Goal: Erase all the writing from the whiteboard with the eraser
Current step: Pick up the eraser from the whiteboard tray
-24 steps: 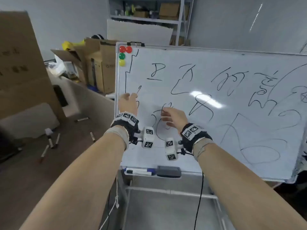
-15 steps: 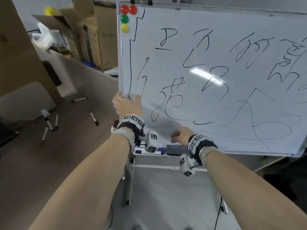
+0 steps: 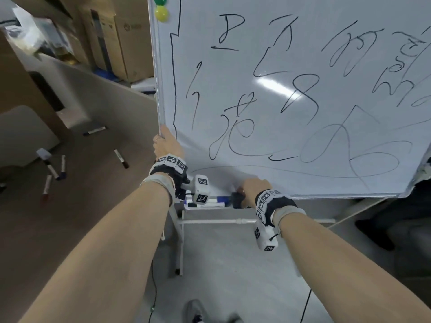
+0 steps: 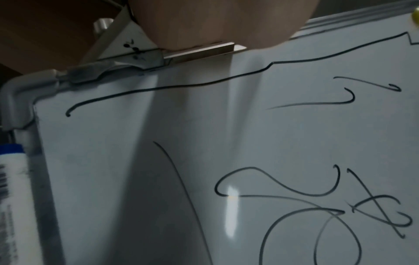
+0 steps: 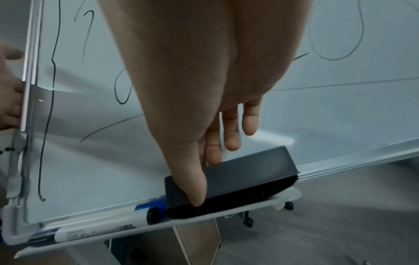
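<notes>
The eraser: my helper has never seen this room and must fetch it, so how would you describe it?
Find the whiteboard covered in black scribbles, then the narrow tray under its bottom edge. The eraser lies there beside two markers, with the right hand gripping it. It is the only dark, flat block; the markers are thin white tubes.

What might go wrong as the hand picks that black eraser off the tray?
The right hand holds the eraser near one end only, so it may tip or slip. A marker lies against it on the tray and could get knocked off. The whiteboard stands on a wheeled frame; the left hand steadies its edge.
</notes>
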